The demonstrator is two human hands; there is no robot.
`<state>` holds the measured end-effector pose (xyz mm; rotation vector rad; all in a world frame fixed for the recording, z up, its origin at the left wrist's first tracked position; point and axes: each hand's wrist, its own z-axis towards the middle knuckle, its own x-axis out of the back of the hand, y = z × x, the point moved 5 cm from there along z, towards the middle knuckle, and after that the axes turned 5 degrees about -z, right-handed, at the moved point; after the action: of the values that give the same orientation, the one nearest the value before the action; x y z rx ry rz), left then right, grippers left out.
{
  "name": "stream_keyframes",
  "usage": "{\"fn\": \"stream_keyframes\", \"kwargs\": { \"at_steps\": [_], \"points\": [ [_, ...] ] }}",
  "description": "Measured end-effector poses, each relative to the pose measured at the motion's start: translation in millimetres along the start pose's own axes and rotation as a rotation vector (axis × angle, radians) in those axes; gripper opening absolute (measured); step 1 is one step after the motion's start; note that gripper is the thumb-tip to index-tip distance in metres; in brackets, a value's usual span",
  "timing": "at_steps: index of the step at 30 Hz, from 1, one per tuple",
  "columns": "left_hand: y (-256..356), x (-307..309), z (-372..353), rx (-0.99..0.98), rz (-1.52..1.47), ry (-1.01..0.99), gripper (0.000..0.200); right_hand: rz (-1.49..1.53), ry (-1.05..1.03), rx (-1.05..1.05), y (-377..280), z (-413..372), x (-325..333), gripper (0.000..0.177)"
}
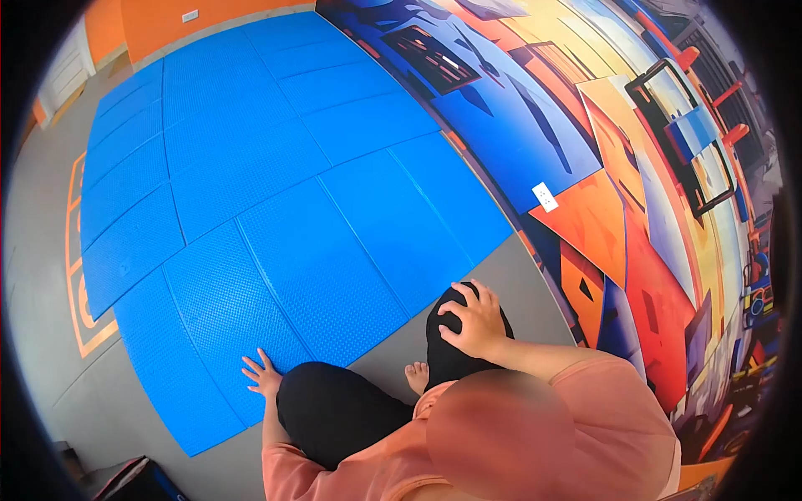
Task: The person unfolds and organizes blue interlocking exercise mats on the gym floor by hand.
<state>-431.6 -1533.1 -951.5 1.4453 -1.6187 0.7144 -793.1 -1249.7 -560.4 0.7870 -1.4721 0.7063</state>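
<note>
My left hand point(264, 376) is beside my left knee at the near edge of the blue foam mat point(209, 309). Its fingers are spread and it holds nothing. My right hand point(476, 321) lies over my right knee, in black trousers point(443, 355), with the fingers apart and slightly bent. Between my legs a bare foot point(417, 377) shows on the grey floor. My pink shirt point(359, 476) fills the bottom of the view, and a blurred patch covers part of it.
Several joined blue mats stretch away to an orange wall point(159, 25). Along the right runs a wall with a colourful mural point(535, 108) and a white power outlet point(545, 197). A dark bag-like object point(138, 483) sits at the lower left. Orange floor markings point(75, 275) lie left of the mats.
</note>
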Motion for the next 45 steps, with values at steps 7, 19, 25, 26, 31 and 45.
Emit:
{"fn": "stream_keyframes", "kwargs": {
  "at_steps": [7,19,25,26,31,45],
  "points": [
    [-6.7,2.9,8.9,-0.003,-0.094,-0.114,0.130,0.035,-0.029,0.011,0.1,3.8,-4.0,0.027],
    [79.5,276.1,-137.2,-0.552,-0.932,-0.028,0.041,0.129,-0.116,0.193,26.0,19.6,-5.6,0.046],
    [158.8,310.5,-236.6,-1.298,-0.126,0.188,0.037,0.101,-0.110,0.561,30.9,46.7,-15.9,0.051],
    [158.2,304.6,-228.3,-1.287,-0.150,0.100,0.037,0.103,-0.085,0.640,22.5,46.2,-20.2,0.049],
    [127.1,284.8,-228.8,-1.396,-0.137,0.003,0.037,0.229,-0.128,0.778,6.3,30.6,1.2,0.040],
    [169.8,402.6,-409.3,-0.773,0.508,-0.232,0.044,-0.142,-0.618,0.446,-47.6,-95.0,131.8,0.050]
  ]
}}
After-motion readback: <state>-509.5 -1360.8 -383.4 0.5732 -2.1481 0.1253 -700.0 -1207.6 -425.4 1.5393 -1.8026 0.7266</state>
